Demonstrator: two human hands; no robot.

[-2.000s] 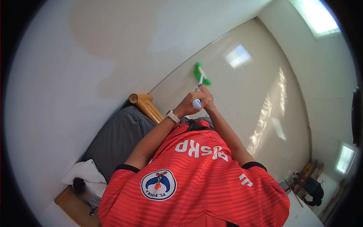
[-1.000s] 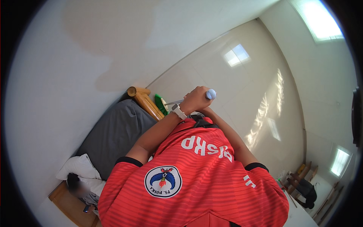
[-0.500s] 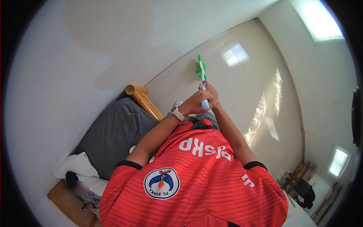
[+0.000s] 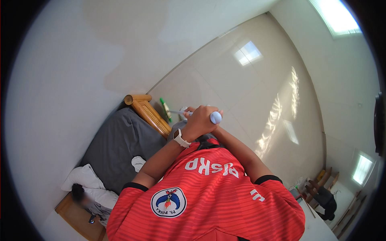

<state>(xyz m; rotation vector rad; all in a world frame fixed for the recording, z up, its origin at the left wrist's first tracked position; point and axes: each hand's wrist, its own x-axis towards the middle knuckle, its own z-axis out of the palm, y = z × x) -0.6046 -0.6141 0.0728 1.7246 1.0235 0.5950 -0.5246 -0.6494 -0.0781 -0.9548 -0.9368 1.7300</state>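
Observation:
Both my hands grip the pale blue handle of a mop (image 4: pixel 165 108) with a green-edged head. The rounded handle end (image 4: pixel 216 117) points up toward me. My left hand (image 4: pixel 199 121), with a white-strapped watch (image 4: pixel 181 138) on its wrist, is closed around the upper handle. Mostly hidden behind it, my right hand (image 4: pixel 216 128) is also closed on the handle. The head is low, beside the foot of a wooden bed frame (image 4: pixel 150 114), and slightly blurred. I cannot tell whether it touches the frame.
A bed with a dark grey sheet (image 4: pixel 124 140) stands on the left, a white pillow (image 4: pixel 82 176) on it. Near the pillow is a person (image 4: pixel 90 205) with a phone. Another person (image 4: pixel 323 201) is at the lower right. Glossy tiled floor (image 4: pixel 225 76) stretches ahead between pale walls.
The mop head has swung from the floor ahead back and left, to the bed's foot. My hands have shifted left and slightly nearer, still gripping the handle.

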